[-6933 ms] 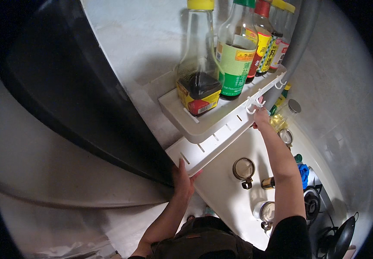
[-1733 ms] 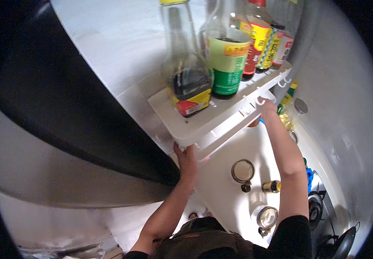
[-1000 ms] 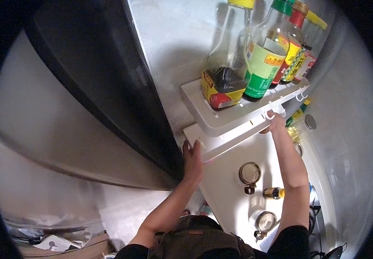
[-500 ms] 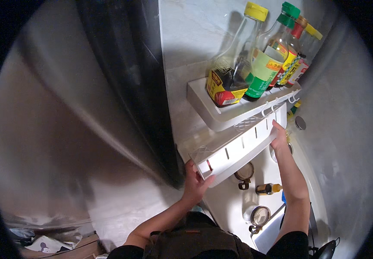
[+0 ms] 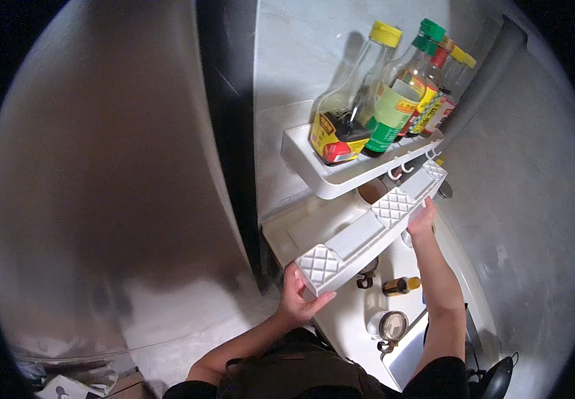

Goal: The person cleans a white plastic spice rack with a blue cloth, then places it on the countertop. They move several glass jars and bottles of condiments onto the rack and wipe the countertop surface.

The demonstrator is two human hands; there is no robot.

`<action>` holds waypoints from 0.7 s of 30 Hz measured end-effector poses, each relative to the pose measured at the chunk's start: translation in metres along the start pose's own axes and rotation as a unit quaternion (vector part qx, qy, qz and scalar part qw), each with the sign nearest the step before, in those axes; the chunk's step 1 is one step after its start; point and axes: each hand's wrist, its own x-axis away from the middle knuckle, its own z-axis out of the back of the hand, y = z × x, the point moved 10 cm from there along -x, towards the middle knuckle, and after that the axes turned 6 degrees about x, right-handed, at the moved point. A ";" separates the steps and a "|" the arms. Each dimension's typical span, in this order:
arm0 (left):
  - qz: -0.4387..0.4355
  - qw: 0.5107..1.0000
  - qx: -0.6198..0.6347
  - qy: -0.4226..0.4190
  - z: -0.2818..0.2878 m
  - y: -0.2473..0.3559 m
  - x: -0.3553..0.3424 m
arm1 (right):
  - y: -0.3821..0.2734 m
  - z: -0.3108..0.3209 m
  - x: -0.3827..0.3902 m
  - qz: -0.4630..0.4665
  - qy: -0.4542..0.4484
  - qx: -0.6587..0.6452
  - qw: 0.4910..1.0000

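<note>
You're gripping the white door shelf bin (image 5: 372, 229) at both ends: left hand (image 5: 298, 299) cupped under the near end, right hand (image 5: 422, 219) clamped on the far. It's tilted, just below the bottle shelf (image 5: 327, 176).

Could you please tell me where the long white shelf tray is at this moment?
In the head view, right of centre, the long white shelf tray is held tilted between the left hand and right hand, just below the door shelf of bottles.

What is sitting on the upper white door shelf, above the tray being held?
The upper white shelf carries a row of sauce bottles with yellow, green and red caps. The front ones hide those behind, so their count and contents are unclear.
</note>
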 end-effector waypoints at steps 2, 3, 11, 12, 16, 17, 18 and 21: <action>-0.018 1.000 -0.015 -0.012 -0.006 0.002 0.009 | 0.001 -0.003 -0.006 0.003 -0.012 -0.018 1.000; -0.015 1.000 -0.016 0.003 -0.005 0.001 0.012 | 0.004 -0.010 -0.004 0.005 -0.018 -0.034 0.999; -0.334 0.861 -0.311 -0.225 -0.079 0.067 0.033 | 0.025 0.002 -0.002 -0.045 -0.349 -0.082 0.933; -0.332 0.854 -0.327 -0.231 -0.082 0.071 0.034 | 0.024 -0.025 0.012 -0.048 -0.380 -0.091 0.919; -0.333 0.831 -0.355 -0.269 -0.097 0.081 0.041 | 0.000 -0.058 0.041 -0.008 -0.436 -0.094 0.895; -0.333 0.828 -0.356 -0.278 -0.101 0.083 0.042 | -0.007 -0.057 0.040 -0.012 -0.425 -0.087 0.901; -0.331 0.822 -0.364 -0.286 -0.103 0.084 0.044 | -0.010 -0.071 0.052 -0.020 -0.448 -0.084 0.890; -0.337 0.810 -0.377 -0.298 -0.108 0.086 0.047 | -0.020 -0.073 0.048 0.016 -0.452 -0.063 0.889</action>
